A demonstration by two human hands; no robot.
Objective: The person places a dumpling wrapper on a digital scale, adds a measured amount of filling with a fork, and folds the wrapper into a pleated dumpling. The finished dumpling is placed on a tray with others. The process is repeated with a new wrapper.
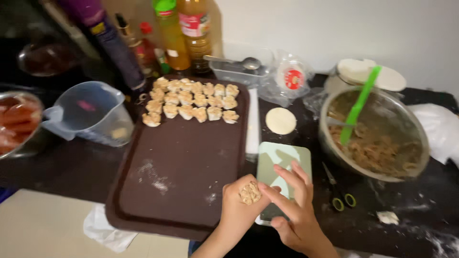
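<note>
My left hand (238, 208) is curled around a filled dumpling (250, 193), its open top showing brown filling. My right hand (296, 205) rests against it, with the thumb and fingers touching the dumpling's edge. Both hands hover over the near right corner of a dark brown board (177, 162). Several finished dumplings (191, 100) stand in rows at the board's far end. A round dough wrapper (280, 120) lies just beyond a pale green card (287, 157).
A metal bowl of minced filling (377, 143) with a green spatula (358, 105) stands at right. Small scissors (337, 188) lie beside it. A clear measuring jug (91, 114), a bowl of sausages (16, 124), bottles (181, 33) and a wrapper stack (363, 71) line the back.
</note>
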